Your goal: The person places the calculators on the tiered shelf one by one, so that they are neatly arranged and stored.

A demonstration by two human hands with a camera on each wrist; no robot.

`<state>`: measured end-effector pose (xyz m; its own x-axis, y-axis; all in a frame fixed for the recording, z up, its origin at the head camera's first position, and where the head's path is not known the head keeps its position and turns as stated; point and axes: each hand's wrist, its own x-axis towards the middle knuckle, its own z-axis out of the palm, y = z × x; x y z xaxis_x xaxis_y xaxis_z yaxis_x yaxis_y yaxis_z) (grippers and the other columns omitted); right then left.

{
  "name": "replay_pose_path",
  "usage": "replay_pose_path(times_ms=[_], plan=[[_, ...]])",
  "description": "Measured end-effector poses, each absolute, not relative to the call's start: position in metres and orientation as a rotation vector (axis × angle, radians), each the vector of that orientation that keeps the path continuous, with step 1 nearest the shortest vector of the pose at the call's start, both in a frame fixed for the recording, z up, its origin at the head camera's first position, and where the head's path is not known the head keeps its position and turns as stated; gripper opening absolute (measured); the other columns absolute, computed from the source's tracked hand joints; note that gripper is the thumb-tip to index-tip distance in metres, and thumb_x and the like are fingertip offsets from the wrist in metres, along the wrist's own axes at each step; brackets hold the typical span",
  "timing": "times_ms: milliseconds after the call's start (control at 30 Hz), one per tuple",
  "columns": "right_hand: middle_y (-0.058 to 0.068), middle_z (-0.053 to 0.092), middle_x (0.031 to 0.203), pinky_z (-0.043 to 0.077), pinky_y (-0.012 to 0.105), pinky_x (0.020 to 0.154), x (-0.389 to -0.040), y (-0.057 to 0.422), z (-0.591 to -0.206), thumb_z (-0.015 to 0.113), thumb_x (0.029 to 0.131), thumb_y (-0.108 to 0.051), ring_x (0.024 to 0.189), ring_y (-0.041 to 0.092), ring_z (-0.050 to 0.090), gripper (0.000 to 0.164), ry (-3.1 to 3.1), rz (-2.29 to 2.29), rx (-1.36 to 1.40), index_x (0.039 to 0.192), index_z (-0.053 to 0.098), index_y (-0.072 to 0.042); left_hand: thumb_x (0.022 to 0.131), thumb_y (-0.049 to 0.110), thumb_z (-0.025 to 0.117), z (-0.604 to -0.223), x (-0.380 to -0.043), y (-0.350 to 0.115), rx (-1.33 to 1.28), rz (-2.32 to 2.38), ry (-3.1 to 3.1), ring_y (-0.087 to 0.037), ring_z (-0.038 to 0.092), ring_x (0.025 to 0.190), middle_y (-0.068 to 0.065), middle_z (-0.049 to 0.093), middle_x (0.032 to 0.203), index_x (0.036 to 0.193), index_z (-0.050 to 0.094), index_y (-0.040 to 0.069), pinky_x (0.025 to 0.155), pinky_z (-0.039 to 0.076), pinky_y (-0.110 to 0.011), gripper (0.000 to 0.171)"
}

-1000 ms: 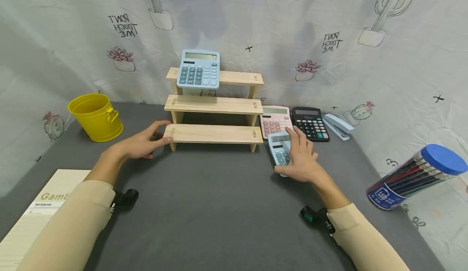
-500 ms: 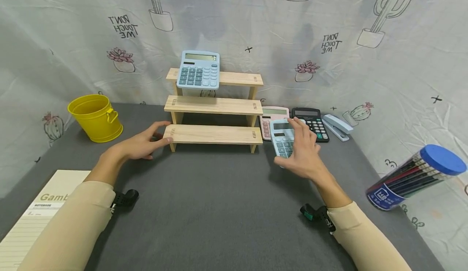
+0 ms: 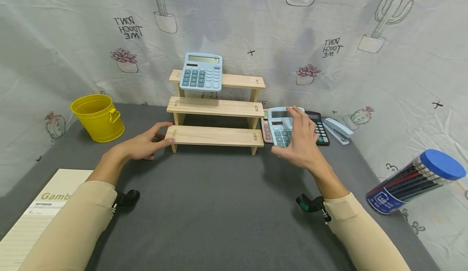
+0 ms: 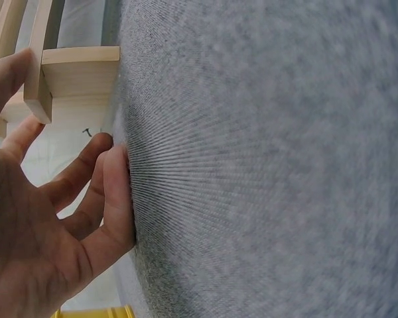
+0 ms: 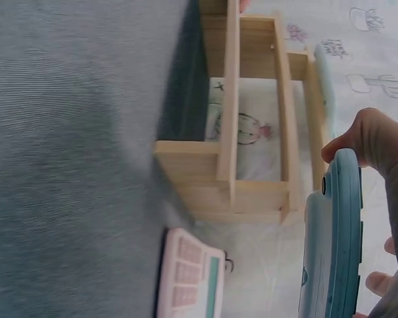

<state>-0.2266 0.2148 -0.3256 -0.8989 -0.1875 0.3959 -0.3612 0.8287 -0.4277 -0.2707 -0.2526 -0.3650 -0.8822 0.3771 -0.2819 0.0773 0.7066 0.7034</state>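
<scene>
My right hand point(image 3: 301, 145) grips a light blue calculator point(image 3: 280, 129) by its edges and holds it raised. In the right wrist view that calculator point(image 5: 335, 232) is seen edge-on, clear of the grey table. My left hand point(image 3: 144, 143) is at the left end of the three-tier wooden stand point(image 3: 215, 136), thumb and index finger holding the lowest board's end. In the left wrist view the other fingers point(image 4: 116, 192) rest low against the tablecloth. A second light blue calculator point(image 3: 201, 72) leans upright on the stand's top tier.
Behind the raised calculator lie a pink calculator point(image 3: 266, 132) and a black calculator point(image 3: 321, 134), both partly hidden. A pale blue stapler point(image 3: 338, 131) lies beside them. A yellow bucket point(image 3: 97, 118) and a notebook point(image 3: 47, 206) are at left, a pencil tub point(image 3: 413, 183) at right.
My right hand has lifted the light blue calculator off the table and moved it up and away from me, over the pink one. The left hand stays at the stand.
</scene>
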Motion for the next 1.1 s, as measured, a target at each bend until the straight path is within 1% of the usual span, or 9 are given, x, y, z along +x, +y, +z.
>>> replay_pose_path(times_ms=[67, 133, 267, 333, 400, 533, 700, 867, 1100], plan=[[0.016, 0.014, 0.167, 0.022, 0.078, 0.096, -0.229, 0.213, -0.321, 0.084, 0.068, -0.03, 0.143, 0.051, 0.015, 0.112, -2.66, 0.723, 0.422, 0.161, 0.022, -0.016, 0.102, 0.064, 0.049, -0.366, -0.271, -0.251, 0.357, 1.001, 2.509, -0.047, 0.05, 0.128, -0.032, 0.029, 0.157, 0.164, 0.004, 0.031, 0.076, 0.058, -0.04, 0.084], [0.016, 0.015, 0.167, 0.021, 0.078, 0.097, -0.232, 0.211, -0.316, 0.083, 0.07, -0.033, 0.144, 0.051, 0.014, 0.111, -2.652, 0.72, 0.423, 0.161, 0.023, -0.016, 0.102, 0.064, 0.05, -0.366, -0.272, -0.25, 0.357, 0.999, 2.509, -0.047, 0.051, 0.126, -0.032, 0.029, 0.157, 0.164, 0.005, 0.031, 0.076, 0.058, -0.04, 0.084], [0.015, 0.017, 0.166, 0.026, 0.075, 0.094, -0.239, 0.207, -0.306, 0.08, 0.073, -0.038, 0.142, 0.05, 0.016, 0.107, -2.634, 0.708, 0.412, 0.161, 0.023, -0.017, 0.102, 0.063, 0.05, -0.367, -0.274, -0.246, 0.37, 1.009, 2.5, -0.047, 0.05, 0.127, -0.032, 0.029, 0.157, 0.164, 0.005, 0.029, 0.076, 0.058, -0.041, 0.084], [0.014, 0.018, 0.166, 0.028, 0.074, 0.092, -0.243, 0.204, -0.301, 0.078, 0.074, -0.039, 0.141, 0.049, 0.018, 0.106, -2.628, 0.71, 0.406, 0.161, 0.023, -0.018, 0.102, 0.064, 0.051, -0.367, -0.275, -0.244, 0.367, 1.014, 2.493, -0.047, 0.048, 0.129, -0.031, 0.029, 0.157, 0.164, 0.005, 0.031, 0.077, 0.058, -0.041, 0.084], [0.014, 0.018, 0.166, 0.028, 0.074, 0.092, -0.247, 0.202, -0.298, 0.078, 0.074, -0.038, 0.142, 0.049, 0.018, 0.106, -2.632, 0.712, 0.406, 0.161, 0.023, -0.019, 0.102, 0.063, 0.05, -0.368, -0.276, -0.243, 0.377, 1.018, 2.488, -0.048, 0.048, 0.129, -0.032, 0.029, 0.157, 0.164, 0.004, 0.029, 0.078, 0.058, -0.042, 0.084], [0.01, 0.017, 0.167, 0.027, 0.076, 0.095, -0.255, 0.193, -0.292, 0.079, 0.071, -0.035, 0.145, 0.046, 0.016, 0.107, -2.651, 0.717, 0.401, 0.162, 0.023, -0.021, 0.102, 0.063, 0.05, -0.369, -0.274, -0.242, 0.375, 1.027, 2.473, -0.048, 0.049, 0.13, -0.032, 0.031, 0.156, 0.164, 0.005, 0.03, 0.078, 0.058, -0.041, 0.083], [0.006, 0.017, 0.167, 0.027, 0.071, 0.097, -0.267, 0.175, -0.285, 0.079, 0.068, -0.036, 0.147, 0.042, 0.015, 0.109, -2.652, 0.708, 0.414, 0.161, 0.025, -0.023, 0.102, 0.063, 0.05, -0.368, -0.271, -0.247, 0.367, 1.032, 2.476, -0.049, 0.048, 0.13, -0.032, 0.03, 0.156, 0.164, 0.004, 0.029, 0.078, 0.058, -0.042, 0.085], [0.006, 0.017, 0.167, 0.026, 0.071, 0.099, -0.279, 0.156, -0.279, 0.081, 0.069, -0.039, 0.147, 0.041, 0.015, 0.107, -2.634, 0.698, 0.437, 0.16, 0.027, -0.023, 0.102, 0.064, 0.05, -0.364, -0.269, -0.254, 0.365, 1.014, 2.51, -0.047, 0.05, 0.127, -0.032, 0.03, 0.156, 0.164, 0.003, 0.029, 0.076, 0.058, -0.041, 0.085], [0.006, 0.016, 0.168, 0.026, 0.069, 0.101, -0.288, 0.145, -0.275, 0.082, 0.07, -0.039, 0.15, 0.04, 0.012, 0.102, -2.646, 0.626, 0.443, 0.158, 0.034, -0.025, 0.102, 0.064, 0.049, -0.366, -0.271, -0.253, 0.381, 1.009, 2.514, -0.046, 0.052, 0.124, -0.032, 0.032, 0.155, 0.164, 0.004, 0.028, 0.075, 0.058, -0.04, 0.084]])
